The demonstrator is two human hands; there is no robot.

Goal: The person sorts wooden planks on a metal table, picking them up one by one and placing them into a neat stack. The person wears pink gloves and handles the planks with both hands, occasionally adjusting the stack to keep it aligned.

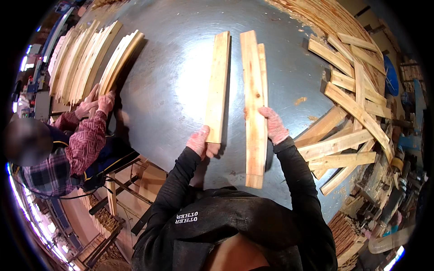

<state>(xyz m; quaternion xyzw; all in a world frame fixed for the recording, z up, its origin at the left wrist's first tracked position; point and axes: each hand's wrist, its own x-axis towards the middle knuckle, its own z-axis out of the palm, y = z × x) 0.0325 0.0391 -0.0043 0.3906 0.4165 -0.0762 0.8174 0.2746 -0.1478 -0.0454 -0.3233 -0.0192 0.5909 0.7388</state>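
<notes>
Gripped near its lower end, a pale wooden board (218,86) is in my left hand (199,141), whose glove is pinkish. My right hand (273,125), gloved alike, closes round the right edge of another board (252,104) that has a dark knot. Partly hidden under that one lies at least one more board (262,67), showing at its right side and lower end. Both hands are over the grey metal table (181,58), with a gap between the two sets of boards.
A heap of loose boards (348,131) crosses at the table's right side. At the left, a co-worker's gloved hands (97,101) hold boards beside a row of stacked boards (81,63). More lumber (316,18) lies along the far right edge.
</notes>
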